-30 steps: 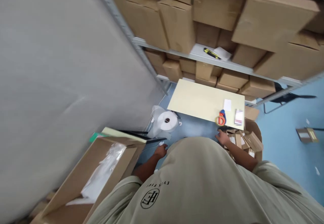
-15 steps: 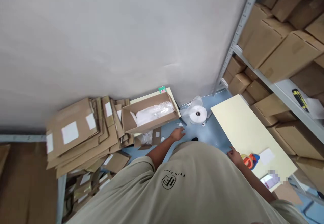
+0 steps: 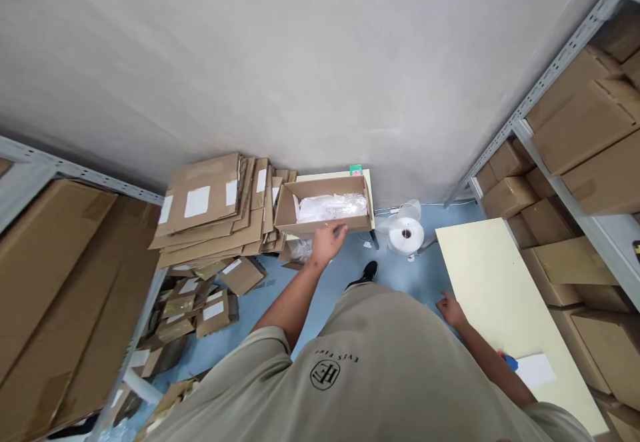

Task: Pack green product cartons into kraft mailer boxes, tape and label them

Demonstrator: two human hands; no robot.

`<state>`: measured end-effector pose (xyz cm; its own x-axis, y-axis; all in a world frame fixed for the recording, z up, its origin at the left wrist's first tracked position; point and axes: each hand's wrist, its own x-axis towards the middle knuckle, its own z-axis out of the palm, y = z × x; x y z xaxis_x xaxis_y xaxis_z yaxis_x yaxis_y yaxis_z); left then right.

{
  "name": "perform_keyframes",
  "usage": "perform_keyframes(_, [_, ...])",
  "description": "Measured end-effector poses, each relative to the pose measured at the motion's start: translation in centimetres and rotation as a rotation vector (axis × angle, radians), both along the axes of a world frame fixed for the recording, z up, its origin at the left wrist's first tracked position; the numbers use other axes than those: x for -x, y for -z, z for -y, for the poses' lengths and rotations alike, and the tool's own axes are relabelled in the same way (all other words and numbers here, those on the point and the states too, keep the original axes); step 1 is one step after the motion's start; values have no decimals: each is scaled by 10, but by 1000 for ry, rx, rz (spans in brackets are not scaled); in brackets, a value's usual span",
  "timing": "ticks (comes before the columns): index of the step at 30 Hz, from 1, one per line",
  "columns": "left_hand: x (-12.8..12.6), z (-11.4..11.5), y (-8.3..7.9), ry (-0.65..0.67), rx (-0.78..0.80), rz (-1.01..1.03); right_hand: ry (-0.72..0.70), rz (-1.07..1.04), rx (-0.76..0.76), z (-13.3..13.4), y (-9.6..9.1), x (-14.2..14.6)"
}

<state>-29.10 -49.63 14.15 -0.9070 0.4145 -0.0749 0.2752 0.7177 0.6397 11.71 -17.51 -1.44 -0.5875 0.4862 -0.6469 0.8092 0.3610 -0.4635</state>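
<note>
My left hand (image 3: 327, 241) reaches forward with its fingers apart and holds nothing. It hovers just in front of an open cardboard box (image 3: 300, 223) holding clear plastic bags (image 3: 331, 206). The box rests on a small pale table against the wall. My right hand (image 3: 451, 310) hangs low beside the near corner of a pale yellow table (image 3: 495, 289), fingers loosely apart and empty.
A heap of flattened cardboard boxes (image 3: 210, 210) leans at the wall left of the open box. A white roll of film (image 3: 406, 235) stands on the blue floor. Metal shelves with cartons (image 3: 560, 162) line the right side, and large cartons (image 3: 55, 282) the left.
My view has swung left from the shelves to the wall corner. My left hand has risen from the floor area toward the open box. My right hand has left the tape dispenser.
</note>
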Motion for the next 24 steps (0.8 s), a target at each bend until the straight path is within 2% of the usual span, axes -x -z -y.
perform_keyframes(3, [58,-6,-31,-138,-80,-174,-16,24,33,10,-4,9])
perform_keyframes(5, [98,-11,-44,-174,-119,-224,-19,39,30,15,-9,14])
perform_keyframes(9, [179,-25,-51,-138,-159,-217,50,89,7,23,-20,26])
perform_keyframes(13, [260,-56,-38,-77,-121,-193,159,139,-26,37,-26,41])
perform_keyframes(17, [329,-118,-16,-18,120,-77,275,157,-55,54,-22,63])
perform_keyframes(21, [362,-178,15,51,346,190,371,139,-67,73,-16,86])
perform_keyframes(24, [369,-201,39,122,307,281,404,115,-25,91,-17,99])
